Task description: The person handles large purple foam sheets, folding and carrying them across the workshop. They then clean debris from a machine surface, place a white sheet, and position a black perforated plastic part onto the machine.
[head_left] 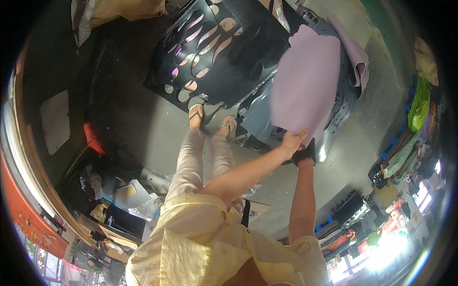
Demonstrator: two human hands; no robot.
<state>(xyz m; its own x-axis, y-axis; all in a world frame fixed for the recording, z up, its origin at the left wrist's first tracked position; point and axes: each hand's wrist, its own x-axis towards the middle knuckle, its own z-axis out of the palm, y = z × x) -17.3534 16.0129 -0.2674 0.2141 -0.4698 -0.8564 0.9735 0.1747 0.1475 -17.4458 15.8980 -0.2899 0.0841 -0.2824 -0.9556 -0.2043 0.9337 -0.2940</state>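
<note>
A lilac sheet (307, 76) of leather-like material stretches away from me, held by its near edge. My left hand (293, 141) is bare and closed on that edge, the thumb lying on top. Just to its right, my right hand (305, 153) wears a dark glove and grips the sheet's near corner; its fingers are partly hidden. Beneath the lilac sheet lie dark grey sheets (257, 114) with cut-out holes. A second lilac piece (354, 57), curled over, rests beyond on the right.
A large black sheet (253, 52) with many cut-out openings covers the floor ahead of my feet. Folded coloured materials (415, 114) line the right side. At left are a red object (93, 138), a pale board (55, 121) and clutter with plastic wrap (90, 181).
</note>
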